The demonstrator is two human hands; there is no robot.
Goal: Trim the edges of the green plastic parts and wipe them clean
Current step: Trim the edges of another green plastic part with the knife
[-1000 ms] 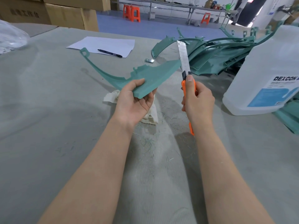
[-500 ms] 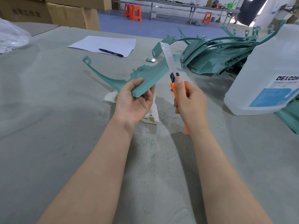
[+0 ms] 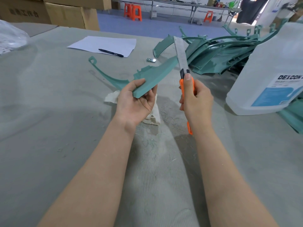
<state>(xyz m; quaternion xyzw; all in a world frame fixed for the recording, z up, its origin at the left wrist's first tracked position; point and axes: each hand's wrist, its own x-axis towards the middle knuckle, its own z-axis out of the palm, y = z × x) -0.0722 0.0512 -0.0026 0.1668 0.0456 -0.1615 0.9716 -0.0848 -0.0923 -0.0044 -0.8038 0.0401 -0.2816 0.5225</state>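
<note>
My left hand [image 3: 136,102] grips the near end of a curved green plastic part [image 3: 154,74], holding it above the table with its thin looped tip pointing far left. My right hand [image 3: 195,99] grips an orange utility knife [image 3: 186,89], thumb near the slider. Its long blade [image 3: 181,53] stands upright against the part's far right end. A crumpled off-white cloth [image 3: 152,115] lies on the table under my left hand. A pile of further green parts [image 3: 218,54] lies at the back right.
A large translucent jug [image 3: 268,76] labelled DEXCON stands at the right. A white sheet [image 3: 105,45] with a black pen [image 3: 111,53] and a small metal piece [image 3: 151,59] lie further back. Green shavings litter the grey table cover [image 3: 49,128]. Cardboard boxes [image 3: 49,12] stand far left.
The knife swung left along the part's edge, then came back right to its far end with the blade more upright. My left hand has kept its hold on the part.
</note>
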